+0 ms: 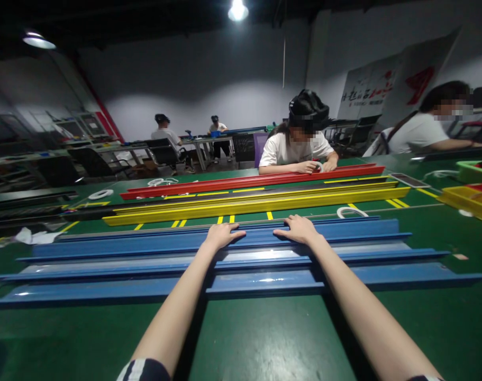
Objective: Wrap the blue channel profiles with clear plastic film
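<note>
Several long blue channel strips (264, 278) lie side by side across the green table in front of me. My left hand (224, 235) is on the farthest blue strip (344, 230), left of its middle, with the thumb along the near side and the fingers over the far edge. A short distance to the right, my right hand (299, 230) grips the same strip in mirrored fashion, its thumb pointing inward. The undersides of the fingers are hidden. Both forearms reach over the nearer blue strips, whose inner faces look glossy.
Beyond lie yellow strips (264, 205), a black strip (93, 213) and red strips (241, 182). A white tape ring (352, 212), a phone (409, 180) and a yellow tray (463, 200) are on the table (272, 338). A co-worker (298, 148) leans over the far side.
</note>
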`<state>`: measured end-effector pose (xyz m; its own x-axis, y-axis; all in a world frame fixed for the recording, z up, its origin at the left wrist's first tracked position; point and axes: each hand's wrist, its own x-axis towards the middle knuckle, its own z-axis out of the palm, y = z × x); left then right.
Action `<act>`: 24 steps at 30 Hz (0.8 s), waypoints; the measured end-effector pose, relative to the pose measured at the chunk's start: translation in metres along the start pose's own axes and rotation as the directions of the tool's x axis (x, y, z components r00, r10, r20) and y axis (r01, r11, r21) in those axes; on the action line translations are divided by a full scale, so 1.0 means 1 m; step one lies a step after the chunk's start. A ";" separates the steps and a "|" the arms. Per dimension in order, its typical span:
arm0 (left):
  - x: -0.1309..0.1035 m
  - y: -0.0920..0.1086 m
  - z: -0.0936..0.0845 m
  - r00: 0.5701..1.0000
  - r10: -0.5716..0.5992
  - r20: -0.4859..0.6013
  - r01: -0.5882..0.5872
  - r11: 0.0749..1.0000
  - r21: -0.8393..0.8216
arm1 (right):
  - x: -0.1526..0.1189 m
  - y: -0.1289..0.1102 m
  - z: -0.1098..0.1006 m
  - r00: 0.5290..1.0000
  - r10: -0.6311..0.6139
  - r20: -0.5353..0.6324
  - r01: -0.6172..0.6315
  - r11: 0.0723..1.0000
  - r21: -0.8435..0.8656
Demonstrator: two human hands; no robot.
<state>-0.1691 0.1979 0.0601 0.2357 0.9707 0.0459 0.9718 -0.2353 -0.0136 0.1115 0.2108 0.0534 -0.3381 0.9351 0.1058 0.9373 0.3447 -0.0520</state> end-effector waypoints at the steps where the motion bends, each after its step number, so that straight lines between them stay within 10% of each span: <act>1: 0.001 0.000 0.000 1.000 -0.004 0.003 0.004 1.000 0.013 | 0.001 0.000 0.000 1.000 -0.007 0.005 0.007 1.000 -0.008; 12: -0.014 -0.004 0.016 0.957 0.083 -0.279 -0.058 0.994 0.096 | -0.010 0.001 0.006 0.974 -0.066 -0.217 0.054 0.997 -0.062; 24: -0.043 0.011 -0.036 0.862 0.263 -0.434 -0.199 0.962 0.189 | -0.060 0.001 -0.054 0.864 -0.126 -0.488 0.096 0.992 -0.085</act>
<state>-0.1688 0.1520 0.0938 0.4601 0.7537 0.4694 0.8873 -0.4102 -0.2111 0.1378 0.1505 0.1002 -0.3683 0.7249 0.5821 0.9042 0.4251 0.0427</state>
